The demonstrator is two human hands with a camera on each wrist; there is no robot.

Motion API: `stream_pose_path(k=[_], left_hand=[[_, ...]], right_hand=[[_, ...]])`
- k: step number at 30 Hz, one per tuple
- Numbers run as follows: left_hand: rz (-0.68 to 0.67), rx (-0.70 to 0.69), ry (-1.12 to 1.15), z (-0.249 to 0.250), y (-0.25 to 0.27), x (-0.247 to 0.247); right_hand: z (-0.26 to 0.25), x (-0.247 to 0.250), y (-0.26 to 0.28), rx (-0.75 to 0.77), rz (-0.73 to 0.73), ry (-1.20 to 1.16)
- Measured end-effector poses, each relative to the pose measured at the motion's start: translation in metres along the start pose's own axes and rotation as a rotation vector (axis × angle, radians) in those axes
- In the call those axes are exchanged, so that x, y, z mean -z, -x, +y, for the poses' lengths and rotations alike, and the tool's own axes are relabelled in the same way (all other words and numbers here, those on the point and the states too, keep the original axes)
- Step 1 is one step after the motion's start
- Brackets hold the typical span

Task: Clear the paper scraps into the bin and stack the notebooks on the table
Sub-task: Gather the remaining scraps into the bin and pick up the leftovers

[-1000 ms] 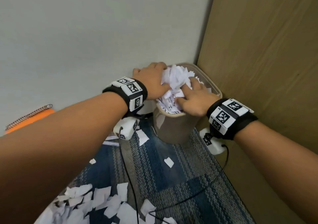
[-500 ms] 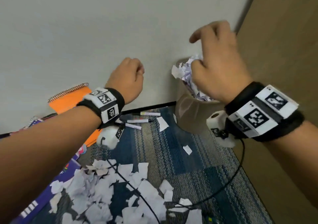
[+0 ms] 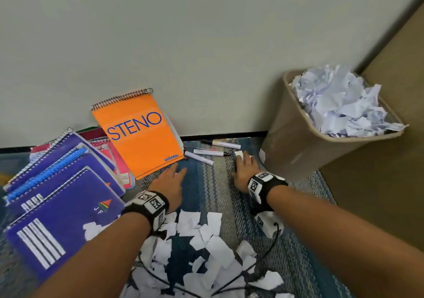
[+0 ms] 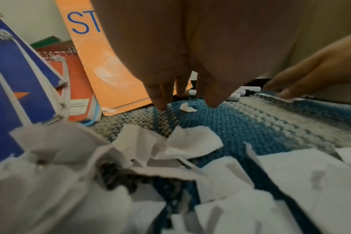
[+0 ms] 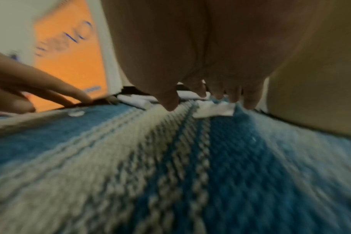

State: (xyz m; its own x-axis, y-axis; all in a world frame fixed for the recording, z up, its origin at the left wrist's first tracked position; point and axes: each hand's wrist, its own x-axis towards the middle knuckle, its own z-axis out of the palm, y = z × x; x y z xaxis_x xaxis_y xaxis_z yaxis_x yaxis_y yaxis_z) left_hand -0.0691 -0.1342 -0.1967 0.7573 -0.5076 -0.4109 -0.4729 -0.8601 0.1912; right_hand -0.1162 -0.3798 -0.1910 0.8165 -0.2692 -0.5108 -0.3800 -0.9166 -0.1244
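A tan bin point(image 3: 296, 142) heaped with crumpled paper point(image 3: 339, 103) stands at the right against the wall. A pile of white paper scraps point(image 3: 202, 247) lies on the blue woven rug under my forearms. My left hand point(image 3: 172, 178) reaches flat over the rug with straight fingers point(image 4: 160, 101), just short of the orange STENO notebook point(image 3: 140, 135) leaning on the wall. My right hand point(image 3: 244, 167) lies flat beside the bin, its fingertips point(image 5: 216, 95) touching a small white scrap point(image 5: 214, 110). Purple notebooks point(image 3: 62, 197) fan out at the left.
Several markers point(image 3: 211, 152) lie along the wall between the orange notebook and the bin. A brown wooden panel point(image 3: 390, 171) rises at the right behind the bin. Pink and red notebooks point(image 3: 114, 160) sit under the orange one. Black cables trail over the scraps.
Both hands have left the bin top and dropped to the rug. The left now reaches toward the orange notebook; the right rests on a scrap by the bin. The view has tilted down.
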Motion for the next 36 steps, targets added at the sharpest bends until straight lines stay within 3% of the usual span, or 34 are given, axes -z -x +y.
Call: stream_pose_path(k=[4,9,11,15,19,21,24,28,32,36], left_hand=[[-0.064,-0.021,-0.060,-0.002,-0.005,-0.008],[0.154,-0.092,-0.091,-0.011,-0.004,-0.010],[0.220,-0.120,-0.075,-0.013,-0.004,-0.006],[0.199,-0.097,-0.145,-0.013,0.000,-0.005],[0.160,-0.086,-0.145,-0.007,0.005,-0.002],[0.173,-0.086,-0.041,-0.011,0.005,0.002],[0.169,-0.097,0.096,-0.026,0.010,0.004],[0.173,-0.160,0.026,-0.036,0.035,-0.018],[0.158,-0.109,0.020,-0.007,0.079,-0.057],[0.012,-0.164,0.049,0.030,0.118,-0.074]], right_hand=[[0.004,-0.019,0.010,0.102,0.178,0.174],[0.008,-0.008,0.019,0.203,0.279,0.210],[0.009,0.004,0.019,0.134,0.308,0.181],[0.018,0.009,0.015,-0.073,0.227,0.257],[0.020,-0.006,0.019,-0.008,0.236,0.389],[0.025,-0.001,0.022,0.032,0.262,0.416],[0.031,0.005,0.031,0.076,0.254,0.272],[0.036,-0.020,0.068,0.184,0.265,-0.085],[0.039,-0.065,0.122,0.346,0.095,-0.230],[0.040,-0.058,0.140,0.389,-0.040,-0.309]])
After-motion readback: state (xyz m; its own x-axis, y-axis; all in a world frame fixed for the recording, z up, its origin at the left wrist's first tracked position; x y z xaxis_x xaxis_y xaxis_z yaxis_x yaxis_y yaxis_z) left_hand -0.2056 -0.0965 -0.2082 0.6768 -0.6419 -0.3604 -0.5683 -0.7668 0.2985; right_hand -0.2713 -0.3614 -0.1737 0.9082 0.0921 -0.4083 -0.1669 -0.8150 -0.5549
